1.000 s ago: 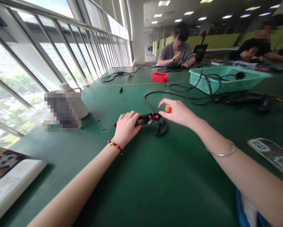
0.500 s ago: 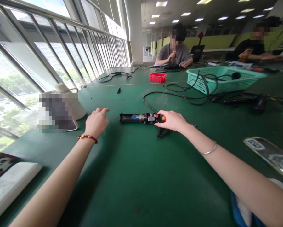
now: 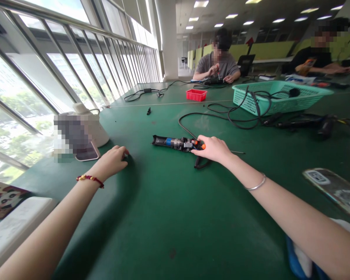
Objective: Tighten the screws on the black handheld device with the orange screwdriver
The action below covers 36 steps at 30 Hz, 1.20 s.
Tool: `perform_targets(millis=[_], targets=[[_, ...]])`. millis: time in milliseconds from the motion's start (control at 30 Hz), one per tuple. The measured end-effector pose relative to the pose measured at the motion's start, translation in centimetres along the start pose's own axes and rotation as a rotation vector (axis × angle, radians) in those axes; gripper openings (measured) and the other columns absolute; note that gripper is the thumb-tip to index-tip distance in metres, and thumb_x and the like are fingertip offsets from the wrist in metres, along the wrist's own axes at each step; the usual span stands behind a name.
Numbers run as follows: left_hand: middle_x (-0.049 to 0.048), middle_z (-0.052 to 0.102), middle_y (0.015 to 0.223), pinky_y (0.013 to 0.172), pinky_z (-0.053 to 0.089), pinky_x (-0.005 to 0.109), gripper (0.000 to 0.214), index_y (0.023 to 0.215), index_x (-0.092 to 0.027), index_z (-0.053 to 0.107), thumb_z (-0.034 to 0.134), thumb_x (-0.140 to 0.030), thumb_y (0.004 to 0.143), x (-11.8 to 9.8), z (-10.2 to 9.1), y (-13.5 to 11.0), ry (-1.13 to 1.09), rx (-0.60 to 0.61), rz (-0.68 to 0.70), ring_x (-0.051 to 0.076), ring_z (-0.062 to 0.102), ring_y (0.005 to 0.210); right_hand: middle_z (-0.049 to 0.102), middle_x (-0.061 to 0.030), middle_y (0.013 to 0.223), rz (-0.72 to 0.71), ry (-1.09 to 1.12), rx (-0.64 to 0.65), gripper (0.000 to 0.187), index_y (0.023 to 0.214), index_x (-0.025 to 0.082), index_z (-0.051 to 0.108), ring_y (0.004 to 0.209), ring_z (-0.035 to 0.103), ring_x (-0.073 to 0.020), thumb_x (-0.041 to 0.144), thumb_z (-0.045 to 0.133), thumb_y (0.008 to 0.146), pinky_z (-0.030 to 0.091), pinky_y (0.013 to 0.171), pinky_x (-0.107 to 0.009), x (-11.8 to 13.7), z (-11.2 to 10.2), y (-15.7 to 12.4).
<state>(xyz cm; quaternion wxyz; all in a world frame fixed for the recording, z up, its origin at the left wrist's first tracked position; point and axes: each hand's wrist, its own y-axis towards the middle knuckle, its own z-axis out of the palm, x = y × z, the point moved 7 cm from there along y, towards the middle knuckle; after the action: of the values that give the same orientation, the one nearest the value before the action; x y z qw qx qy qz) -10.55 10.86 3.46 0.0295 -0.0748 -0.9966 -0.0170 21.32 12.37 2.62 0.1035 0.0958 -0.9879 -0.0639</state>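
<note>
My right hand point(image 3: 214, 148) is closed around the right end of an opened power tool point(image 3: 175, 143), a long black body lying on the green table. Its inside shows a blue band, a grey metal section, wires and orange parts; the rest is covered by my fingers. A thin metal rod point(image 3: 238, 152) sticks out behind that hand; what it belongs to is hidden. My left hand point(image 3: 112, 160) hovers low over the table, left of the tool and apart from it. Its fingers are loosely bent, with a gap to the thumb and nothing visible between them.
A black cable point(image 3: 189, 113) runs from the tool toward a green basket point(image 3: 282, 103). Beyond the tool are a red tray point(image 3: 196, 95) and a small black piece point(image 3: 148, 111). At left are a phone point(image 3: 88, 151) and a white jug point(image 3: 100, 130); another phone point(image 3: 332, 188) lies right. Two people sit across.
My left hand has drawn back to the left and nearer to me, its fingers bending. The tool's left end has swung slightly away from me, with my right hand still on it.
</note>
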Motion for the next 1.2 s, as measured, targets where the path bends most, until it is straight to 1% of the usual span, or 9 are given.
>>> perform_targets(millis=[100, 200, 367, 500, 600, 700, 867, 1067, 1200], targets=[[0.0102, 0.060, 0.088, 0.068, 0.049, 0.033, 0.023, 0.088, -0.015, 0.058, 0.043, -0.011, 0.071, -2.4, -0.6, -1.2, 0.110, -0.044, -0.075, 0.024, 0.061, 0.079, 0.066, -0.0039, 0.078, -0.004, -0.006, 0.003, 0.040, 0.092, 0.026, 0.055, 0.068, 0.061, -0.0214, 0.060, 0.050, 0.071, 0.031, 0.050, -0.025, 0.2, 0.0, -0.1], [0.0134, 0.060, 0.089, 0.063, 0.049, 0.032, 0.025, 0.086, -0.013, 0.057, 0.039, -0.003, 0.073, -6.3, -1.3, -2.3, 0.190, -0.084, -0.094, 0.026, 0.061, 0.082, 0.067, -0.0047, 0.080, -0.006, -0.014, 0.005, 0.038, 0.092, 0.025, 0.054, 0.069, 0.061, -0.0213, 0.057, 0.051, 0.071, 0.031, 0.050, -0.025, 0.4, 0.0, -0.2], [0.0126, 0.058, 0.093, 0.057, 0.049, 0.027, 0.032, 0.090, -0.013, 0.055, 0.033, 0.004, 0.075, -13.3, -1.7, -3.2, 0.238, -0.089, 0.011, 0.024, 0.059, 0.088, 0.068, -0.0059, 0.081, 0.010, -0.030, -0.002, 0.039, 0.092, 0.024, 0.052, 0.070, 0.062, -0.0225, 0.056, 0.051, 0.071, 0.034, 0.052, -0.026, 0.9, 0.2, -0.3], [0.0115, 0.058, 0.095, 0.065, 0.051, 0.029, 0.031, 0.093, -0.013, 0.054, 0.036, 0.005, 0.075, -16.5, -1.1, -2.2, 0.151, -0.078, 0.129, 0.024, 0.057, 0.092, 0.068, -0.0069, 0.082, 0.031, -0.042, -0.018, 0.039, 0.092, 0.023, 0.051, 0.072, 0.063, -0.0246, 0.056, 0.052, 0.071, 0.035, 0.053, -0.027, 1.4, 0.3, -0.5], [0.0112, 0.057, 0.096, 0.073, 0.050, 0.033, 0.026, 0.092, -0.014, 0.054, 0.039, -0.001, 0.077, -17.2, -0.6, -1.0, 0.027, -0.136, 0.200, 0.024, 0.056, 0.093, 0.068, -0.0075, 0.082, 0.046, -0.051, -0.032, 0.040, 0.093, 0.023, 0.051, 0.074, 0.065, -0.0255, 0.057, 0.051, 0.072, 0.035, 0.054, -0.028, 1.7, 0.3, -0.7], [0.0088, 0.057, 0.096, 0.081, 0.048, 0.034, 0.024, 0.092, -0.016, 0.055, 0.041, -0.004, 0.078, -16.9, 0.0, -0.4, -0.091, -0.230, 0.272, 0.022, 0.054, 0.094, 0.069, -0.0074, 0.082, 0.054, -0.058, -0.045, 0.039, 0.094, 0.023, 0.050, 0.075, 0.065, -0.0263, 0.056, 0.050, 0.073, 0.034, 0.053, -0.028, 1.9, 0.4, -0.9], [0.0059, 0.057, 0.096, 0.082, 0.048, 0.031, 0.022, 0.092, -0.018, 0.057, 0.042, -0.009, 0.080, -15.9, 0.3, -0.4, -0.311, -0.291, 0.323, 0.019, 0.055, 0.090, 0.069, -0.0073, 0.081, 0.052, -0.059, -0.052, 0.039, 0.094, 0.023, 0.050, 0.073, 0.066, -0.0267, 0.056, 0.048, 0.074, 0.033, 0.052, -0.028, 1.9, 0.6, -0.9], [0.0069, 0.058, 0.095, 0.080, 0.048, 0.035, 0.016, 0.096, -0.017, 0.056, 0.047, -0.021, 0.083, -15.9, 0.0, -0.5, -0.326, -0.324, 0.290, 0.021, 0.055, 0.089, 0.069, -0.0069, 0.081, 0.063, -0.050, -0.049, 0.039, 0.093, 0.023, 0.049, 0.074, 0.066, -0.0261, 0.056, 0.050, 0.073, 0.033, 0.052, -0.028, 1.9, 0.6, -0.8], [0.0076, 0.058, 0.099, 0.083, 0.046, 0.035, 0.019, 0.100, -0.017, 0.057, 0.049, -0.022, 0.084, -16.1, 0.3, -0.2, -0.319, -0.309, 0.310, 0.021, 0.053, 0.093, 0.069, -0.0068, 0.081, 0.075, -0.048, -0.052, 0.040, 0.092, 0.022, 0.049, 0.075, 0.066, -0.0270, 0.057, 0.049, 0.073, 0.034, 0.052, -0.028, 2.2, 0.8, -0.9]])
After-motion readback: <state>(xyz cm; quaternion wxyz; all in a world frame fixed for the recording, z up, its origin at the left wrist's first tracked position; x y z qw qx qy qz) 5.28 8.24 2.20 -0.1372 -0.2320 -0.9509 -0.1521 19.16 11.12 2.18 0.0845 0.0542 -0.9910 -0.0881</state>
